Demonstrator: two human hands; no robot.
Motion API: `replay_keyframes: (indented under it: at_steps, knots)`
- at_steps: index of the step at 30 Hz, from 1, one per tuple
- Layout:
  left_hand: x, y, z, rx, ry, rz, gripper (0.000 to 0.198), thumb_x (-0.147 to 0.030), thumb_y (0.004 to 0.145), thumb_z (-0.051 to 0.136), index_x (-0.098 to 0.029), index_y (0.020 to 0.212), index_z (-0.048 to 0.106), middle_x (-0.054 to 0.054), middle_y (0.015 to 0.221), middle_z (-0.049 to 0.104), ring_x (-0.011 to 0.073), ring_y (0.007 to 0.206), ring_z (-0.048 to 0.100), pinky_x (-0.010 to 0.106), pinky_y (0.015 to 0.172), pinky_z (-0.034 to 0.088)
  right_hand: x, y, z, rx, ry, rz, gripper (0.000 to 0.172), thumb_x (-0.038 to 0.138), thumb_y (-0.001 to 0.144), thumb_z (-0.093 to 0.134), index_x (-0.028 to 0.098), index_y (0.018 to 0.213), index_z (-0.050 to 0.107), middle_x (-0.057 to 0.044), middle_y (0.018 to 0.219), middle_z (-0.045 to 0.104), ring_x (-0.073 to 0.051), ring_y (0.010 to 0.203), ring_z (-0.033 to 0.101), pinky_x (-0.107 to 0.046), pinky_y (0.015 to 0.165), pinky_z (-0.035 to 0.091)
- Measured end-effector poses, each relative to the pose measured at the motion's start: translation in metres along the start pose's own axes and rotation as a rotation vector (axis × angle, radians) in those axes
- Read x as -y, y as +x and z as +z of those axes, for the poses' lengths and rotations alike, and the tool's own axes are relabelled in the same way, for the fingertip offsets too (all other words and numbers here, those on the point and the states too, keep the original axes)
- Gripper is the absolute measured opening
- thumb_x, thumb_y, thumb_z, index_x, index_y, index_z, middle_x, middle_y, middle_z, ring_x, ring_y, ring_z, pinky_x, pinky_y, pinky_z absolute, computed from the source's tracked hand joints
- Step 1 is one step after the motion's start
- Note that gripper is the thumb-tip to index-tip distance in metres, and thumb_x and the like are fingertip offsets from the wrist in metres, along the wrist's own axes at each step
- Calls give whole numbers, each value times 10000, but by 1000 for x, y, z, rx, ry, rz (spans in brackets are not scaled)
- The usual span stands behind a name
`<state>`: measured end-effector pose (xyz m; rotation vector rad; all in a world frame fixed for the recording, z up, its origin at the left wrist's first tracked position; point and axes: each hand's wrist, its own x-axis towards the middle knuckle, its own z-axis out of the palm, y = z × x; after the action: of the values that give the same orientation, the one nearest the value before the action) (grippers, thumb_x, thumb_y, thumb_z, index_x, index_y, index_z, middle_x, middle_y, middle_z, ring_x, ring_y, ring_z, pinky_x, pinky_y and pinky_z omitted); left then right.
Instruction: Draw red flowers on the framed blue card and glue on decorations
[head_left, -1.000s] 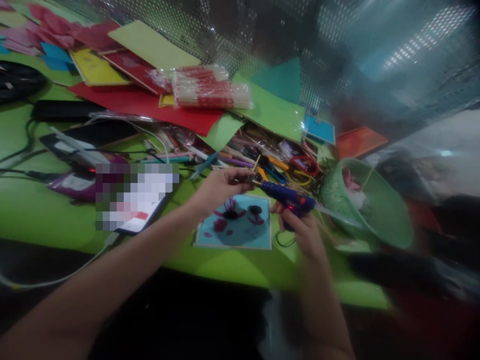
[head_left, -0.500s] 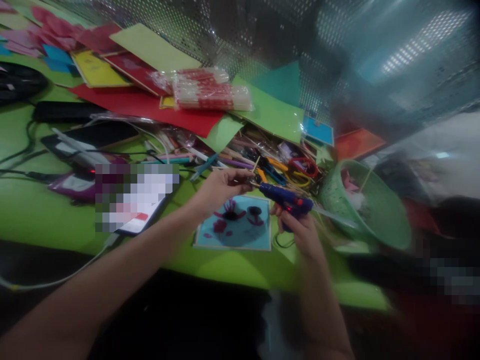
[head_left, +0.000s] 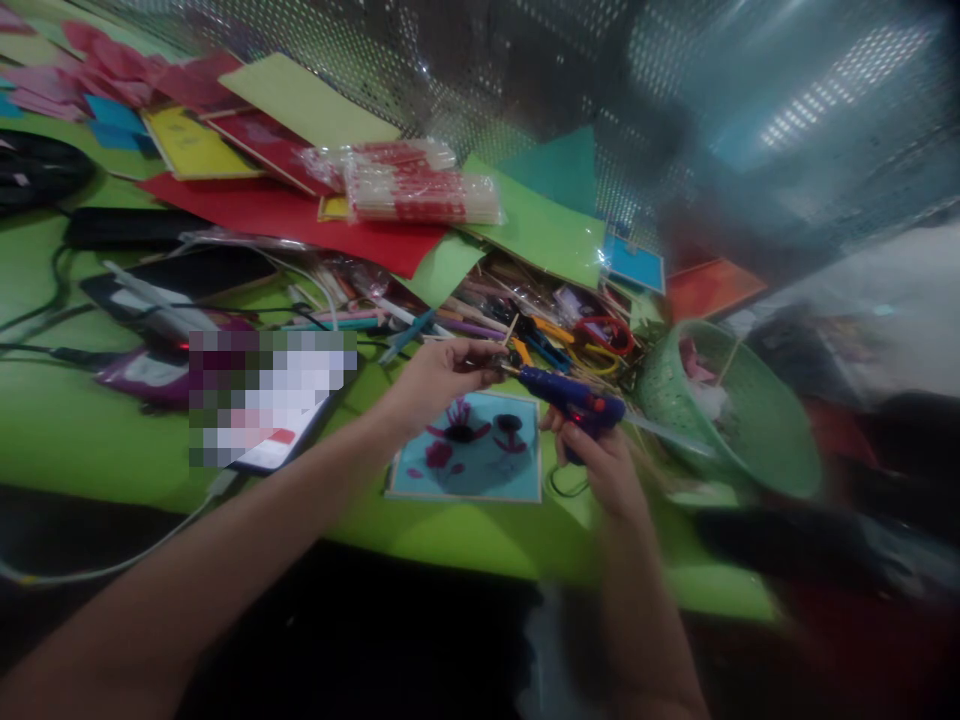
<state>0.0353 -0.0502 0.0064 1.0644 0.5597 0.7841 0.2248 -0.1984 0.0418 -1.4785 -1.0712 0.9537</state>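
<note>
My right hand [head_left: 600,455] is wrapped round the grip of a blue hot glue gun [head_left: 566,390], a red light glowing on it and a clear glue stick [head_left: 667,432] poking out of its back. The gun's nozzle points left, at the fingertips of my left hand [head_left: 457,372]. Those fingers are pinched round something small and dark that I cannot make out; a thin pale stick [head_left: 512,329] shows just above them. Below both hands lies a light blue card [head_left: 480,478] with a pale border, bearing dark red and black flower-like shapes.
A phone [head_left: 289,400] lies left of my forearm, near a purple device [head_left: 142,375] with cables. Scissors [head_left: 600,350], pens and sticks are heaped behind my hands. Packed sticks [head_left: 424,195] rest on coloured paper. On the right stands a green basket [head_left: 780,440].
Both hands and the glue gun hold almost the same position. The whole view has shifted very slightly.
</note>
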Motion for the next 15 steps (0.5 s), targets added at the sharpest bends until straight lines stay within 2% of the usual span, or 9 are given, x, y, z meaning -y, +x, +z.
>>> replay_keyframes:
  at_steps: [7,15]
  knots:
    - [1,2,-1,-12,41,13,421,-194,656,913,-178,1066,816,54,1004,816,166,901,722,357,957,552,-3,1,0,3,3,-16,351,540,814,799,209,854,687,-38,886,723,-119,564,536,-276,505,459]
    - [1,1,-1,-15,-12,3,475,-290,654,943,-182,1096,808,56,1005,817,153,837,722,331,875,577,1,1,0,-9,-6,-10,346,526,808,798,199,845,691,-44,876,729,-113,550,540,-268,499,464]
